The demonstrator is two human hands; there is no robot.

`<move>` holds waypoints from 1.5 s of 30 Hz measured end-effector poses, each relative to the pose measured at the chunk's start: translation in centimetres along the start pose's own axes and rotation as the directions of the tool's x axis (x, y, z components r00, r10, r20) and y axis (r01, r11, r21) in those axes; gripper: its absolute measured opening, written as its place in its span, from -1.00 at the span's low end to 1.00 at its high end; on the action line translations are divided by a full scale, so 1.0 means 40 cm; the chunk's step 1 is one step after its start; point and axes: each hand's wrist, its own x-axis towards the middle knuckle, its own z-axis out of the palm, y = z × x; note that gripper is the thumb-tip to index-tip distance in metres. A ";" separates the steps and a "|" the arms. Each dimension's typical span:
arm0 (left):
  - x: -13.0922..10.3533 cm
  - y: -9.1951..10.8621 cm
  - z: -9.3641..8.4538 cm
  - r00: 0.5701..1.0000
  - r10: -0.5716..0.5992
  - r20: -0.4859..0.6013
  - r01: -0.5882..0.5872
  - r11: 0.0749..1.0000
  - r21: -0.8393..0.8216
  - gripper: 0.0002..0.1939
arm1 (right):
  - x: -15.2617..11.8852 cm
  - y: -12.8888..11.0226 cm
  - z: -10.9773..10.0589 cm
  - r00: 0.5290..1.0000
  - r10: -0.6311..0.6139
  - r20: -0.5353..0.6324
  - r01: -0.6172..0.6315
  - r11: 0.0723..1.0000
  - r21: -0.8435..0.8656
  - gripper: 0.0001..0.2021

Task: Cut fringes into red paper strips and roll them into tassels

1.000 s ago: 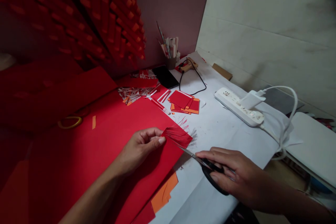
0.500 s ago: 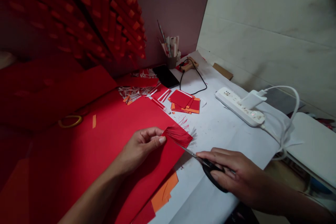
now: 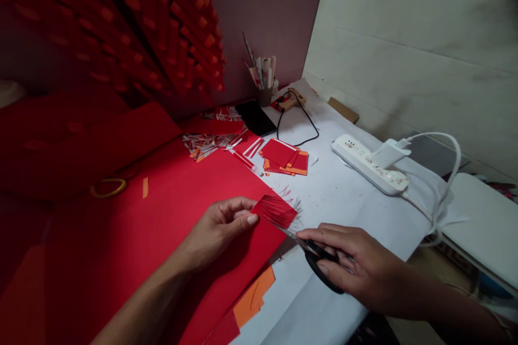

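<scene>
The table is filling most of my view, its white cover showing on the R. side. A lg. red sheet is lying across the L. part, under both forearms' reach. A white power strip is resting toward the far R., w/ a charger plugged in.

My R grip is closing round the black handles of the scissors, fingers curling at the upper loop, thumb pressing by the lower one. My L grip is pinching the near L. corner of a fringed red piece, thumb on top, fingers curled behind, approx. no gap b/w them.

The scissors are pointing L. twd. my L thumb, blades running along the piece's near edge; can't tell how far apart they're standing. The piece itself is hovering or resting just over the sheet's R. edge, b/w my two hands, its thin cut strips fanning to the R.

A stack of red & orange cards is sitting just beyond. A tiny orange strip is lying far L.
</scene>
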 end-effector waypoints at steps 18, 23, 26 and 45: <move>-0.001 0.002 -0.001 1.000 -0.005 0.017 0.005 1.000 -0.020 -0.79 | 0.010 0.007 0.002 0.998 -0.059 0.002 0.059 0.997 -0.057 -0.58; 0.000 0.001 -0.003 1.000 0.006 0.028 -0.006 1.000 -0.025 -0.80 | 0.010 0.008 0.001 0.998 -0.063 0.002 0.063 0.996 -0.066 -0.58; -0.001 0.002 -0.002 1.000 0.007 0.022 -0.006 1.000 -0.028 -0.79 | 0.011 0.006 0.000 0.998 -0.061 0.007 0.061 0.996 -0.061 -0.58; -0.002 -0.001 -0.006 0.998 -0.006 0.062 0.007 1.000 -0.019 -0.79 | 0.029 0.014 0.011 0.991 -0.130 0.009 0.130 0.991 -0.012 -0.53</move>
